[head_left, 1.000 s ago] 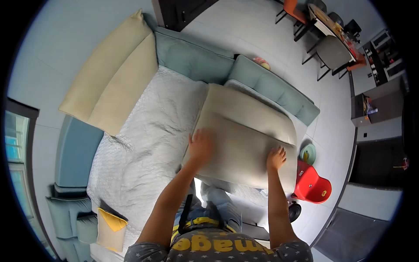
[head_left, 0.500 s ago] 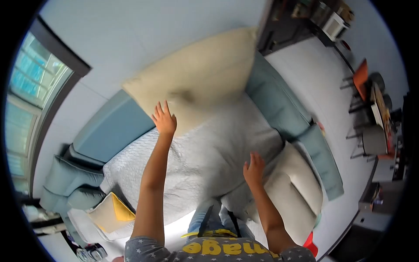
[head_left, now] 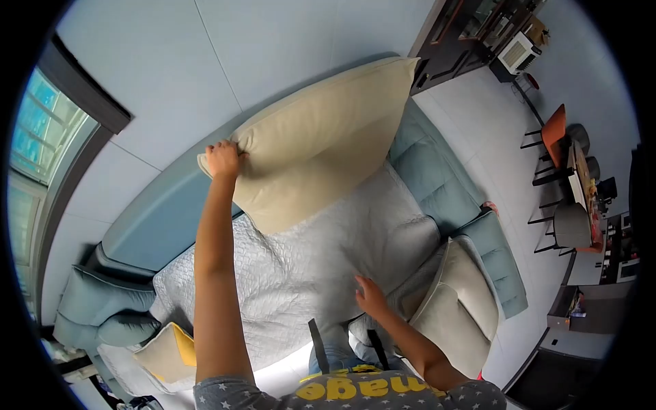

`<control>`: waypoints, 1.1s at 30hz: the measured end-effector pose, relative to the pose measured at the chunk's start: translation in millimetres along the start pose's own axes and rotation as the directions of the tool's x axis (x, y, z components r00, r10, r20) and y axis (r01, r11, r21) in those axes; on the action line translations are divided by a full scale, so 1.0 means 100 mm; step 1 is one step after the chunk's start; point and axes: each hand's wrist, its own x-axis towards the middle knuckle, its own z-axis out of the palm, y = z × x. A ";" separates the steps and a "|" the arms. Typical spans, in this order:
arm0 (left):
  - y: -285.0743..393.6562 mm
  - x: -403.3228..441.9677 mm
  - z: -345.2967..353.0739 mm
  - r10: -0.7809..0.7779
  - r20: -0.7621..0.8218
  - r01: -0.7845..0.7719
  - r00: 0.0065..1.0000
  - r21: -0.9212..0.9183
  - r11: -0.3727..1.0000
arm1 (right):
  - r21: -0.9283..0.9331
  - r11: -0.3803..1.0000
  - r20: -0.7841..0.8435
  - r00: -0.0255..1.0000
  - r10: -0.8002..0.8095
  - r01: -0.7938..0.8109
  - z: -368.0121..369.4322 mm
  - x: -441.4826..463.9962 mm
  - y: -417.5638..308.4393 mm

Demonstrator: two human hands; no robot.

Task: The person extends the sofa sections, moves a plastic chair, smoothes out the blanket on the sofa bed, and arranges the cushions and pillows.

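My left hand grips the left corner of a large beige cushion, which leans on the backrest of the blue-green sofa. The cushion's fabric bunches up beside my fingers. My right hand hovers over the rumpled grey quilted cover, fingers partly spread, with nothing in it. To the right of that hand a second beige cushion rests on the sofa seat.
A small beige and yellow pillow and blue-green cushions lie at the lower left. A window is at the left. Chairs and a dining table stand at the right.
The view has swung left, away from the second beige cushion that both hands were over. My left hand has reached the large cushion's corner and closed on it. My right hand has come off the second cushion.
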 end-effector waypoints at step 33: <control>-0.48 -6.89 -0.28 -0.034 -0.002 0.033 0.999 -0.210 0.977 | -0.607 0.769 -0.343 0.806 -0.482 0.201 -1.72 -0.17 -0.17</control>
